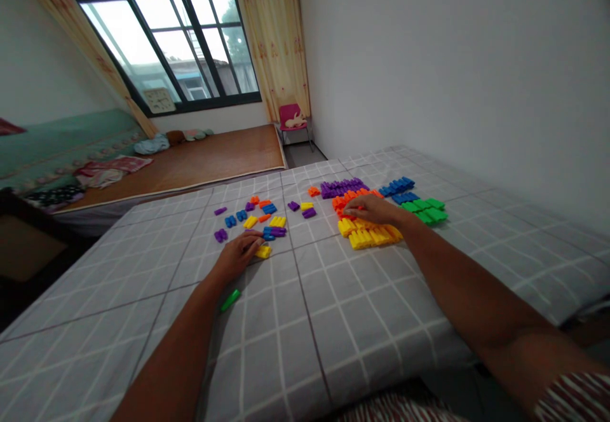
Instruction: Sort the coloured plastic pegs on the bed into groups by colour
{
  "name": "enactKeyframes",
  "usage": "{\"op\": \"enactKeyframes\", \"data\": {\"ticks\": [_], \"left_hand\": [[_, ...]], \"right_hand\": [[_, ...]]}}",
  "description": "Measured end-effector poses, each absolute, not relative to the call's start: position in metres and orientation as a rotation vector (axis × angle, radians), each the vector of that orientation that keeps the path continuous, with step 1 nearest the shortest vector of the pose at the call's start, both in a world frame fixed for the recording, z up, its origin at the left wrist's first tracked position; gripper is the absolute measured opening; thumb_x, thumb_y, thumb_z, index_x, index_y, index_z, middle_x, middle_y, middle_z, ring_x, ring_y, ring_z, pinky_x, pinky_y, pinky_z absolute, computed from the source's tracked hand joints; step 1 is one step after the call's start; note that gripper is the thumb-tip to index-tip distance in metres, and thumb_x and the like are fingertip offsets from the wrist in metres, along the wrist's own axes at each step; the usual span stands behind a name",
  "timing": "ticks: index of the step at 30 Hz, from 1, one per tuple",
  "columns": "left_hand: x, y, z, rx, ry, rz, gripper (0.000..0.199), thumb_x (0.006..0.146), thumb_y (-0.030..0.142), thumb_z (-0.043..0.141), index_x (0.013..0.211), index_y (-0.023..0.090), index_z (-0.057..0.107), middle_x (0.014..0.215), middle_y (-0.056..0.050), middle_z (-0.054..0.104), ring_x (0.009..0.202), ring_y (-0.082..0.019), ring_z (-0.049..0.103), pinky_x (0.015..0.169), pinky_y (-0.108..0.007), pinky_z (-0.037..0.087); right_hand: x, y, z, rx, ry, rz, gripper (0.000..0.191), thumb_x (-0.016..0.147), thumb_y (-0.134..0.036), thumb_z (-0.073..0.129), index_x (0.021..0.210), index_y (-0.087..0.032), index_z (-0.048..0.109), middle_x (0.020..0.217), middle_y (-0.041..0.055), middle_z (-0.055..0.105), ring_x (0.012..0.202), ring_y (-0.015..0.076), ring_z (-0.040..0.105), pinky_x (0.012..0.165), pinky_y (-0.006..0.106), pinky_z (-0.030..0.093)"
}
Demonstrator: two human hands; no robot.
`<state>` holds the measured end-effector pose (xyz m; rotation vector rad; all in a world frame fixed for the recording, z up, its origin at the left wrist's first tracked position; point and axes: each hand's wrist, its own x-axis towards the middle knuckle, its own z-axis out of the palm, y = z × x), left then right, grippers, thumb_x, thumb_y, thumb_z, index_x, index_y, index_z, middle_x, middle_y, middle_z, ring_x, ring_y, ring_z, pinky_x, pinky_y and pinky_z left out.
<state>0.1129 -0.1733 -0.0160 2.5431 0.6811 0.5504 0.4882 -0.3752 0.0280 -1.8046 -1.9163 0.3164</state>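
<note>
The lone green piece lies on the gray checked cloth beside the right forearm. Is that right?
The side is wrong: in the head view, the lone green piece lies on the gray checked cloth beside the left forearm.

The window [166, 46] is bright; a pink chair [288, 113] stands nearby.
</note>
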Motion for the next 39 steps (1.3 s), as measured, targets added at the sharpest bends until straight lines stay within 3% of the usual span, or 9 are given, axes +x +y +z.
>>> {"op": "enactKeyframes", "data": {"ticks": [4, 8, 12, 15, 20, 25, 39], "left_hand": [[0.114, -0.173, -0.013, 2.529, 0.734, 0.594, 0.056, 0.089, 0.063, 0.040, 0.100, 0.020, 0.073, 0.120, -0.010, 0.067, 0.111, -0.025, 0.062, 0.099, -0.039, 0.049], [0.110, -0.168, -0.008, 2.518, 0.805, 0.736, 0.058, 0.090, 0.064, 0.037, 0.101, 0.019, 0.072, 0.119, -0.010, 0.068, 0.112, -0.025, 0.062, 0.101, -0.040, 0.046], [0.102, -0.162, -0.008, 2.498, 0.887, 0.785, 0.054, 0.090, 0.059, 0.037, 0.102, 0.019, 0.071, 0.116, -0.009, 0.071, 0.108, -0.024, 0.063, 0.099, -0.037, 0.048], [0.096, -0.159, -0.009, 2.479, 0.960, 0.768, 0.051, 0.090, 0.056, 0.037, 0.103, 0.020, 0.072, 0.111, -0.007, 0.073, 0.104, -0.024, 0.065, 0.094, -0.034, 0.049], [0.095, -0.157, -0.011, 2.463, 0.978, 0.799, 0.049, 0.089, 0.055, 0.039, 0.101, 0.021, 0.072, 0.109, -0.006, 0.073, 0.102, -0.024, 0.065, 0.091, -0.032, 0.050], [0.099, -0.157, -0.015, 2.463, 0.881, 0.776, 0.052, 0.090, 0.058, 0.038, 0.101, 0.021, 0.072, 0.108, -0.006, 0.073, 0.101, -0.024, 0.065, 0.092, -0.034, 0.050], [0.098, -0.160, -0.013, 2.449, 0.968, 0.697, 0.055, 0.087, 0.063, 0.040, 0.104, 0.022, 0.072, 0.112, -0.005, 0.073, 0.105, -0.024, 0.066, 0.098, -0.035, 0.049]], "right_hand": [[0.495, -0.385, 0.047, -1.710, -1.489, 0.029, 0.041, 0.091, -0.051, 0.047, 0.096, -0.018, 0.071, 0.096, 0.0078, 0.073, 0.088, 0.0201, 0.064, 0.078, 0.030, 0.048], [0.488, -0.395, 0.080, -1.447, -1.128, -0.181, 0.046, 0.092, -0.058, 0.042, 0.098, -0.019, 0.065, 0.087, 0.0058, 0.070, 0.068, 0.0132, 0.061, 0.063, 0.026, 0.050], [0.467, -0.392, 0.114, -1.408, -1.246, -0.180, 0.049, 0.092, -0.061, 0.040, 0.099, -0.019, 0.065, 0.084, 0.0048, 0.069, 0.063, 0.0111, 0.059, 0.058, 0.024, 0.048], [0.462, -0.380, 0.125, -1.564, -1.527, -0.139, 0.042, 0.090, -0.055, 0.049, 0.096, -0.018, 0.068, 0.083, 0.0047, 0.070, 0.065, 0.0129, 0.061, 0.061, 0.026, 0.048], [0.488, -0.366, 0.102, -2.091, -1.830, -0.189, 0.019, 0.084, -0.035, 0.060, 0.090, -0.021, 0.070, 0.082, 0.0035, 0.072, 0.070, 0.0153, 0.062, 0.064, 0.026, 0.041], [0.523, -0.384, 0.067, -2.583, -1.945, -0.129, 0.016, 0.077, -0.036, 0.067, 0.086, -0.023, 0.068, 0.086, 0.0040, 0.072, 0.075, 0.0188, 0.062, 0.057, 0.025, 0.031], [0.557, -0.404, 0.022, -2.513, -2.084, 0.047, 0.016, 0.081, -0.034, 0.061, 0.087, -0.021, 0.068, 0.085, 0.0068, 0.071, 0.077, 0.0203, 0.063, 0.059, 0.027, 0.031]]}}
